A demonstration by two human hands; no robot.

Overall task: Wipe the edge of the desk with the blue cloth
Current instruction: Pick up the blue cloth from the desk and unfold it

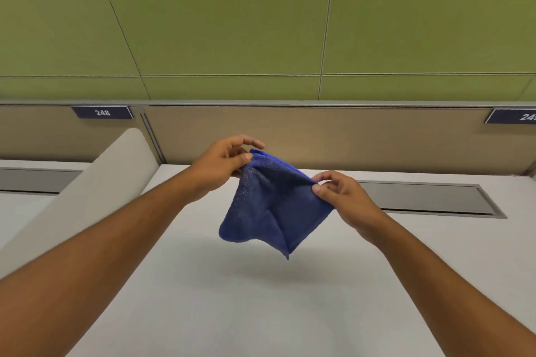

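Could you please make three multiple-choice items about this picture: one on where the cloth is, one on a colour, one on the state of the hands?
1. Where is the blue cloth?
A. Flat on the desk
B. Held in the air above the desk
C. Draped over the divider

2. What colour is the wall panel behind the desk?
A. Green
B. Red
C. White

3. How is the cloth held?
A. By the left hand only
B. By the right hand only
C. By both hands

Answers: 1 B, its shadow falls on the desk below it. 2 A, the upper panels are green. 3 C, the left hand and right hand each pinch a top corner.
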